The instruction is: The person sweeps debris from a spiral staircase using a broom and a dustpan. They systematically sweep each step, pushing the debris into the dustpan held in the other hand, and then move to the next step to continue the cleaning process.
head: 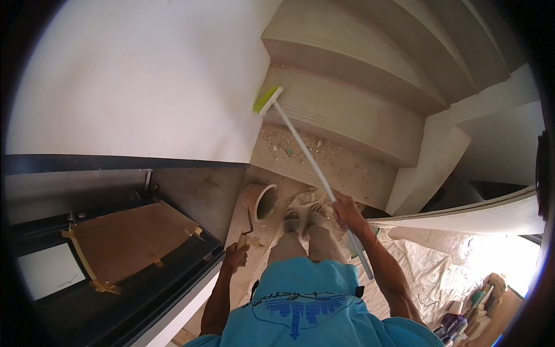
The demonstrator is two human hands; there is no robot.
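My right hand (348, 211) grips the pale pole of a broom (305, 149) partway along, and the pole's end passes beside my forearm. The broom's head (269, 99), a white block with yellow-green bristles, is at the left end of a concrete stair step (342, 110), close to the white wall. In my left hand (236, 256) is the wooden handle of a trowel (243, 238); its bent metal shank points toward a bucket (266, 201). I cannot make out the trowel's blade clearly. The bucket stands on the floor left of my feet, its mouth turned partly to the right.
Loose rubble (299, 143) lies on the lowest step. Curved stairs (381, 39) rise beyond. At left is a black countertop (56, 312) with a taped brown board (134, 243). Plastic sheeting (412, 269) covers floor at right, near piled items (477, 308).
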